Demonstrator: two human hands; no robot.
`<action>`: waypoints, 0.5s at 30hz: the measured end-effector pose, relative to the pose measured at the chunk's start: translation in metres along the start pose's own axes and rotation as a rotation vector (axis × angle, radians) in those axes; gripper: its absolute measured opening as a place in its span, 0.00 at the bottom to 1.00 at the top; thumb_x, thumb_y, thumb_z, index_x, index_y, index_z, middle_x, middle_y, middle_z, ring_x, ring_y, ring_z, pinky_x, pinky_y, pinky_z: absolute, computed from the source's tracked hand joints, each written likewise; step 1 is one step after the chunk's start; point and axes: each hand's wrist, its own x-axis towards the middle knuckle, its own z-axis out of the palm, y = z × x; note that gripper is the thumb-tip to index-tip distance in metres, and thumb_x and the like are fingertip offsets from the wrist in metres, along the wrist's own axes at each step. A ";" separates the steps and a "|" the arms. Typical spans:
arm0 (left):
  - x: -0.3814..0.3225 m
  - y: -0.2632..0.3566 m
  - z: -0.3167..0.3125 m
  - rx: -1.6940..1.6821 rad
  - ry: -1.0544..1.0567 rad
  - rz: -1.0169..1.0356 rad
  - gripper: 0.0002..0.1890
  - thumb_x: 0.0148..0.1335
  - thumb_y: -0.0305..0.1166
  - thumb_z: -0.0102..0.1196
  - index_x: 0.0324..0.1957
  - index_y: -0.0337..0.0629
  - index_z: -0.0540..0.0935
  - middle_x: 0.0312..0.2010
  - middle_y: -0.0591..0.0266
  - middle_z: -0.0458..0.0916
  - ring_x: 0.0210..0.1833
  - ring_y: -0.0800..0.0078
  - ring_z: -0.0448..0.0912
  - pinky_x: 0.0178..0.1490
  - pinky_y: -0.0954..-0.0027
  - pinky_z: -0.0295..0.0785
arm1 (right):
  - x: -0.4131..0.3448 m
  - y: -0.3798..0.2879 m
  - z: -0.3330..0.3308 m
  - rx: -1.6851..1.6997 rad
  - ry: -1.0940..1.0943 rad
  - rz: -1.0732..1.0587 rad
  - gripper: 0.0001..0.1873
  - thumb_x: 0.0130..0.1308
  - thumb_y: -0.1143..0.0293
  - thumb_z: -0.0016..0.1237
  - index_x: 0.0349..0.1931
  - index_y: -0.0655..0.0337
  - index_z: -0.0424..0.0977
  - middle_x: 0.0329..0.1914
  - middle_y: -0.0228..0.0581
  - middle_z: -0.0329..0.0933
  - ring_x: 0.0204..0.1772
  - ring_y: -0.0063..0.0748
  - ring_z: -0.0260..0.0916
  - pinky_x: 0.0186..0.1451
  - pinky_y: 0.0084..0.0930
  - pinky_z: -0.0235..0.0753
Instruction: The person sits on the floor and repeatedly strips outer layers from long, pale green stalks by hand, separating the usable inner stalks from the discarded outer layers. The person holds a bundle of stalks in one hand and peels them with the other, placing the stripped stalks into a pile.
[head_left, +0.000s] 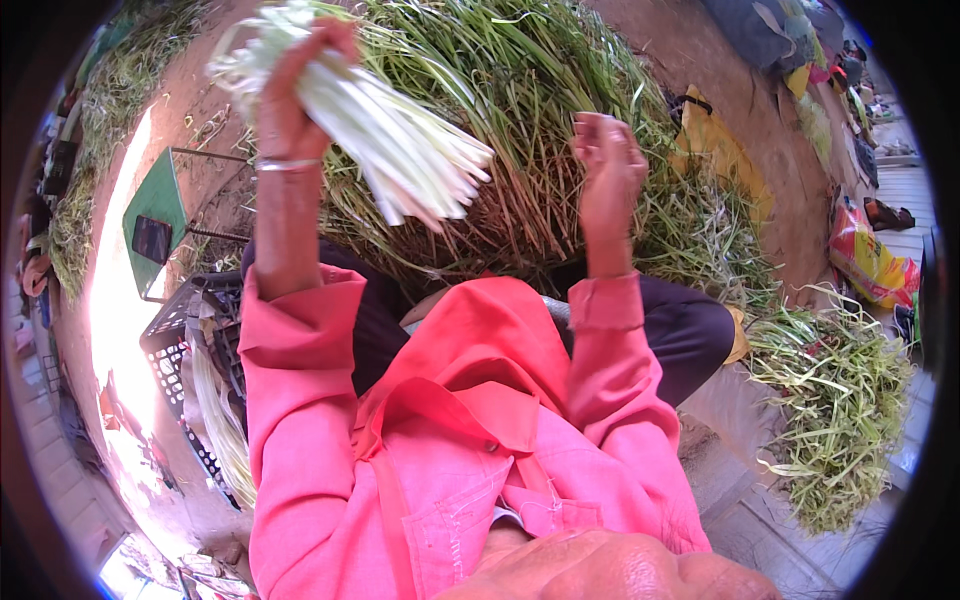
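My left hand (300, 90) is raised at the upper left, closed around a bundle of pale green-white stalks (405, 142). The cut ends of the bundle point down and to the right, towards the middle. My right hand (611, 161) is up at the right with its fingers partly curled; nothing shows in it, and its palm is partly hidden. Beyond and beneath both hands lies a big heap of long green leafy stalks (517, 97), its reddish-brown stem ends towards me.
At left stand a green board (169, 199) with a dark phone-like object (151, 239), and a black plastic crate (169, 337) holding pale stalks (225, 420). Leaf trimmings (832, 405) lie at right, with a colourful bag (870, 259) behind. Yellow sacking (720, 150) lies beside the heap.
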 end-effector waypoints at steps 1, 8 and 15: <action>0.000 0.011 -0.006 -0.040 0.105 0.090 0.17 0.55 0.25 0.55 0.46 0.29 0.71 0.33 0.56 0.77 0.37 0.72 0.76 0.47 0.71 0.73 | 0.013 0.005 -0.015 0.066 0.113 0.098 0.10 0.65 0.68 0.44 0.35 0.63 0.77 0.28 0.32 0.77 0.30 0.18 0.69 0.35 0.16 0.69; 0.000 0.004 -0.029 -0.399 -0.062 -0.153 0.25 0.59 0.27 0.55 0.55 0.25 0.62 0.33 0.59 0.75 0.32 0.78 0.73 0.37 0.76 0.74 | 0.005 0.094 -0.022 -0.478 -0.100 0.027 0.07 0.58 0.71 0.51 0.30 0.66 0.77 0.24 0.32 0.77 0.25 0.19 0.69 0.29 0.19 0.68; -0.003 -0.018 -0.016 -0.385 0.083 -0.306 0.13 0.60 0.30 0.55 0.43 0.33 0.72 0.27 0.65 0.74 0.27 0.80 0.72 0.30 0.76 0.72 | 0.000 0.126 0.036 -0.983 -0.134 -0.278 0.10 0.52 0.68 0.55 0.31 0.64 0.72 0.28 0.43 0.73 0.34 0.47 0.74 0.38 0.38 0.73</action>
